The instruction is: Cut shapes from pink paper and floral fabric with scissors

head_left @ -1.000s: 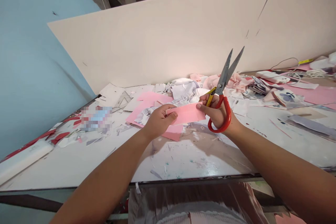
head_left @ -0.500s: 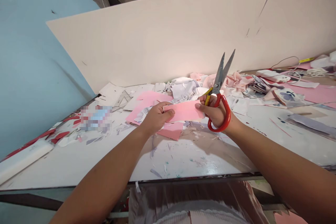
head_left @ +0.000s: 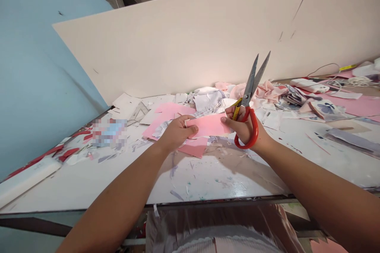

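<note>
In front of me stands the bench (head_left: 77, 185), whose white surface carries small bluish stains (head_left: 202, 198) and a thin grey cutting (head_left: 177, 195) near its front edge. On my left lie a long white object (head_left: 28, 178) and several red scraps (head_left: 69, 154). Farther back are white cards (head_left: 126, 104), a pink sheet (head_left: 173, 109) and crumpled pink cloth (head_left: 268, 95), and on my right a folded grey strip (head_left: 353, 141) rests.

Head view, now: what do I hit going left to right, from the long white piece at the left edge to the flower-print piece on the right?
Long white piece → left hand → pink strip → red-handled scissors → flower-print piece.
</note>
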The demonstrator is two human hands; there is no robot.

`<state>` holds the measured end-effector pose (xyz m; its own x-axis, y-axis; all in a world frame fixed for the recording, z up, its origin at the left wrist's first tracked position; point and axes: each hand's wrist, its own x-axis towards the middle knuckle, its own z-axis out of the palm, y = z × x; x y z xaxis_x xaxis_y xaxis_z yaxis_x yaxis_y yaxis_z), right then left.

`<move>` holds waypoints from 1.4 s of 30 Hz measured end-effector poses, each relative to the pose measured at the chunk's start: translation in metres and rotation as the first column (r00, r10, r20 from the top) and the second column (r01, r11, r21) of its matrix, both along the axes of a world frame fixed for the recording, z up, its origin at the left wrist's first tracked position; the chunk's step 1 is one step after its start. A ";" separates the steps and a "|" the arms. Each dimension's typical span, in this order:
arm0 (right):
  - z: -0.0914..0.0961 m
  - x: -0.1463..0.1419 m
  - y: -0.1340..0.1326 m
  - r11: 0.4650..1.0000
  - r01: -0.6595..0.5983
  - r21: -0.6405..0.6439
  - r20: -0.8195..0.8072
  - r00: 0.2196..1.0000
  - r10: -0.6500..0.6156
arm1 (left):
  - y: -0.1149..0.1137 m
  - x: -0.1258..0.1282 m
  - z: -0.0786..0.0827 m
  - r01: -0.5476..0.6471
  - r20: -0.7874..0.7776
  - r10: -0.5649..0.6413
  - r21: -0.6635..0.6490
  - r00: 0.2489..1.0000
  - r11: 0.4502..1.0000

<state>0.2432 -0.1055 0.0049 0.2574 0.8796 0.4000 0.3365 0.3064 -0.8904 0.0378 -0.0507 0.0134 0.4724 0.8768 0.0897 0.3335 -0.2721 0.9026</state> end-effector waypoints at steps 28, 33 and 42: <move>-0.005 0.003 0.006 0.998 -0.055 -0.020 -0.319 0.947 0.046 | -0.005 0.004 0.007 0.016 0.189 0.002 -0.091 0.982 0.996; -0.003 0.004 0.004 0.990 -0.095 -0.103 -0.185 0.980 0.075 | -0.004 0.004 0.005 -0.019 0.213 0.044 -0.116 0.976 0.993; 0.000 0.002 0.001 0.992 -0.034 -0.121 -0.150 0.988 0.015 | 0.007 0.004 -0.005 0.071 0.326 -0.028 -0.120 0.945 0.990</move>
<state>0.2452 -0.1046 0.0047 0.2836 0.9265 0.2474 0.1911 0.1982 -0.9614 0.0416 -0.0433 0.0084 0.4799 0.8672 0.1329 0.0074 -0.1555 0.9878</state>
